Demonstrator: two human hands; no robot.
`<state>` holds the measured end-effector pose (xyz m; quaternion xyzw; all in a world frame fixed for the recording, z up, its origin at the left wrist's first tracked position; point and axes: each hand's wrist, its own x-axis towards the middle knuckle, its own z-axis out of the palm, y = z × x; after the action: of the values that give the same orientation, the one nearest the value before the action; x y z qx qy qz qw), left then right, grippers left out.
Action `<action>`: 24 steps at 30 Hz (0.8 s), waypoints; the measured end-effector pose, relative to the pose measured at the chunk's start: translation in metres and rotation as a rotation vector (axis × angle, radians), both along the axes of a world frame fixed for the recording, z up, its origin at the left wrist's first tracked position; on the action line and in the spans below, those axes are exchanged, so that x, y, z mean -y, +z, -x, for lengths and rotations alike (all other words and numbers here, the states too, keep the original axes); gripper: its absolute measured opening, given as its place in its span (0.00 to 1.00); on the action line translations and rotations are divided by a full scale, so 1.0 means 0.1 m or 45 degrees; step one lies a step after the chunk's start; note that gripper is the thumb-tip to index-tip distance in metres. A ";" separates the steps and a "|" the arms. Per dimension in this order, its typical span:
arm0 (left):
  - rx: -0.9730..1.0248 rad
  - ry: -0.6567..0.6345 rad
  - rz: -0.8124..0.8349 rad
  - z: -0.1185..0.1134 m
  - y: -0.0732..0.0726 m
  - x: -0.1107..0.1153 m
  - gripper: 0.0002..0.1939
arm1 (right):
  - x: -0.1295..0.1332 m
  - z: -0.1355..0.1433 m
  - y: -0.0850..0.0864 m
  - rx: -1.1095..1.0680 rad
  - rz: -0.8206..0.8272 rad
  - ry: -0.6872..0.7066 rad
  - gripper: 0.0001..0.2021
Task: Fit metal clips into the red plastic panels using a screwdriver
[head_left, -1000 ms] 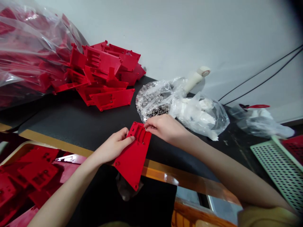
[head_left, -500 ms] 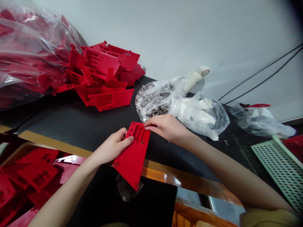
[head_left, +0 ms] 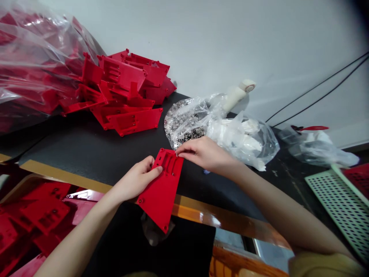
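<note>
My left hand (head_left: 141, 177) grips a red plastic panel (head_left: 163, 194) by its left side, thumb on top near the slots. The panel is tilted over the table's front edge, its pointed end toward me. At the panel's upper right corner, my right hand (head_left: 198, 153) pinches a tiny metal piece (head_left: 176, 154) between thumb and fingertip. Another small metal piece sits lower down by the slots. Just beyond my right hand lies a clear bag of small shiny metal parts (head_left: 187, 123).
Red panels (head_left: 135, 121) are piled at the back left beside a large plastic bag (head_left: 37, 65). More panels (head_left: 46, 213) fill a container at lower left. A white bottle (head_left: 238, 96), a bag with white contents (head_left: 245, 138) and a green basket (head_left: 340, 204) are to the right.
The wrist and forearm of my right hand have shifted slightly, while its fingertips stay at the panel's corner. My left hand and the panel are almost unmoved.
</note>
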<state>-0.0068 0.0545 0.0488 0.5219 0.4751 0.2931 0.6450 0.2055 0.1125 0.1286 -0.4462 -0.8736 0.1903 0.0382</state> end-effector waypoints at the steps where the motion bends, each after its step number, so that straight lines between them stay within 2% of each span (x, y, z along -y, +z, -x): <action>1: -0.007 0.002 -0.007 0.00 0.00 0.00 0.19 | 0.00 0.00 -0.02 0.009 -0.005 0.003 0.10; 6: -0.016 -0.008 -0.018 0.00 -0.01 0.00 0.19 | 0.02 0.02 -0.09 0.024 -0.086 0.022 0.10; 13: -0.023 -0.005 -0.016 -0.01 0.01 0.00 0.19 | 0.06 0.02 -0.14 -0.121 -0.085 -0.095 0.04; 24: -0.041 -0.010 -0.032 0.00 0.00 0.00 0.19 | 0.08 0.06 -0.04 0.010 -0.075 -0.080 0.07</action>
<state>-0.0066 0.0549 0.0491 0.5364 0.4796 0.2883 0.6318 0.1997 0.1047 0.1249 -0.4728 -0.8646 0.1613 0.0539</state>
